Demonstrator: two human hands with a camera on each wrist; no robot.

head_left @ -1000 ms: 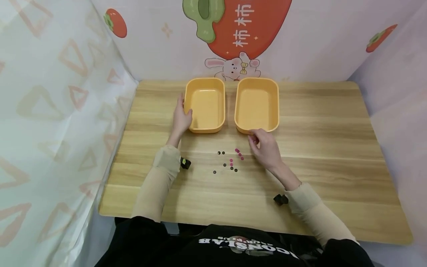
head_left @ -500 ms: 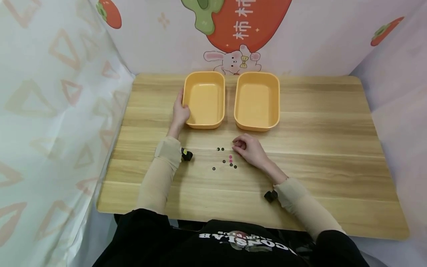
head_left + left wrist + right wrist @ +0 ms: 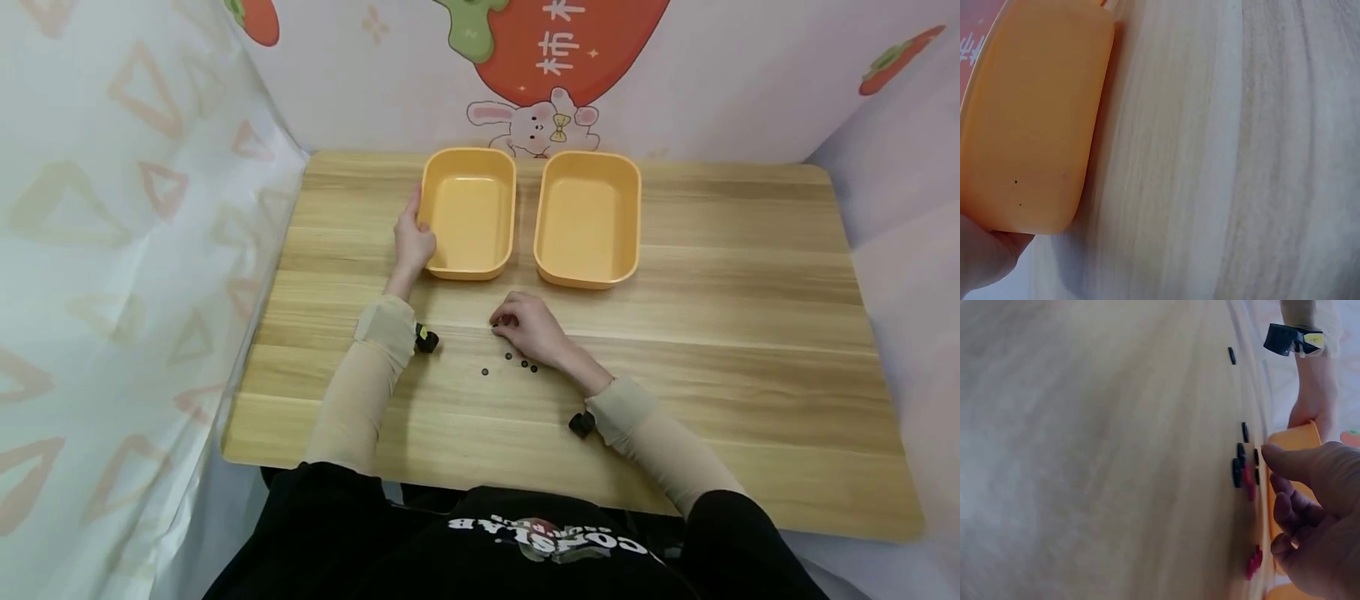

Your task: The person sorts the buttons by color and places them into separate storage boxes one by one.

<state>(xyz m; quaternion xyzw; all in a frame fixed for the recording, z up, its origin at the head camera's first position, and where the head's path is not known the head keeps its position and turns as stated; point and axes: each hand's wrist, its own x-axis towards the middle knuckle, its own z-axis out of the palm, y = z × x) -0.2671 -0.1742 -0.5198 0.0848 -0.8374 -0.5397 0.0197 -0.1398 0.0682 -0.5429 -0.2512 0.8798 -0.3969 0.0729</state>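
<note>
My left hand [image 3: 413, 242] grips the left side of the left yellow bin [image 3: 468, 274], thumb over its rim. In the left wrist view, part of this hand [image 3: 985, 259] shows at the end of the bin. Over the small discs bends my right hand [image 3: 534, 332], thumb and forefinger at a small black disc [image 3: 495, 325]. In the right wrist view, a gap separates that thumb from the bent fingers. Several black discs, including a lone disc [image 3: 485, 372], lie on the table. Magenta discs [image 3: 1254, 562] show in the right wrist view; the hand hides them from the head camera.
A second yellow bin [image 3: 587, 282] stands right of the first, a narrow gap between them. Both sit at the back of the wooden table [image 3: 750, 350], near a printed cloth backdrop [image 3: 705, 100]. A small black device [image 3: 582, 425] is at the right wrist.
My right hand has moved left from the front of the right bin to the black discs, covering the magenta ones. The left hand keeps its grip. The head view has shifted slightly.
</note>
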